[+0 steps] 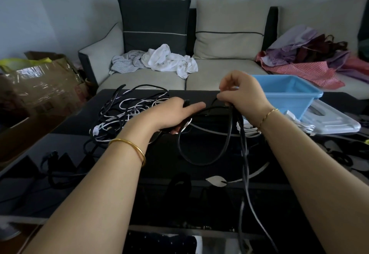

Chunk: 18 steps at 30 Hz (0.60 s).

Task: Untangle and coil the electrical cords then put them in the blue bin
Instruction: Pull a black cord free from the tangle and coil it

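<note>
Head view: both hands work one black cord. The left hand is curled round a section with its forefinger out, and the right hand pinches gathered strands from which a loop hangs. Left of the left hand a black-and-white tangle lies unsorted. The blue bin, just right of the right hand, shows no cord inside, so most of the work seems left.

The tangled pile of black and white cords lies left on the dark glass table, the blue plastic bin right, a thin black cord between them. The pale fabric sofa is behind.
</note>
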Motion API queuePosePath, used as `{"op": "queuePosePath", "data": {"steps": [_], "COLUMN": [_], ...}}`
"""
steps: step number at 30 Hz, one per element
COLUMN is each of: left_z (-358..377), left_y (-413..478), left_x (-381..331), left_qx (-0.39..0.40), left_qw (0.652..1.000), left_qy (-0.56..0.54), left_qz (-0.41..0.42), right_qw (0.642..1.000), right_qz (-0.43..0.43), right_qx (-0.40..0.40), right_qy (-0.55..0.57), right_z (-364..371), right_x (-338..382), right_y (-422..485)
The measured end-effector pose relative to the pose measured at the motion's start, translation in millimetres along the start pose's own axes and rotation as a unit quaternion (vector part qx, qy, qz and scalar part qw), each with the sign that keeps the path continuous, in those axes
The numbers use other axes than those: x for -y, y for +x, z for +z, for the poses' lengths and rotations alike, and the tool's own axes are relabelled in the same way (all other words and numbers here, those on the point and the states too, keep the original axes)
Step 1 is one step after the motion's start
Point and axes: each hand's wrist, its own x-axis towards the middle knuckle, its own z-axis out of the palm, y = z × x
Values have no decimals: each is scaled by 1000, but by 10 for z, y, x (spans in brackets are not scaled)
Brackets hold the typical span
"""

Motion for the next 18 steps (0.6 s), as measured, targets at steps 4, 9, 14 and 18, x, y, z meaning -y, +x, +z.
{"op": "queuePosePath", "data": {"steps": [4, 9, 14, 18], "left_z": [-82, -171, -216, -181], "left_y": [-48, -147, -216, -206], "left_x": [-78, -170, -206, -196], "left_qx": [62, 144, 169, 132], "left_qw": [991, 973, 967, 980], "left_qy": [-110, -164, -178, -135], "left_qz": [-36, -72, -63, -66], "right_qw": [998, 995, 994, 993], "right_qz": [-43, -45, -35, -27], "right_qx": [-32, -47, -33, -29], "right_qy": [-42, -81, -96, -112], "right_z": [45, 143, 165, 184], "right_x": [-43, -122, -96, -123], "right_y": [10, -5, -4, -3]}}
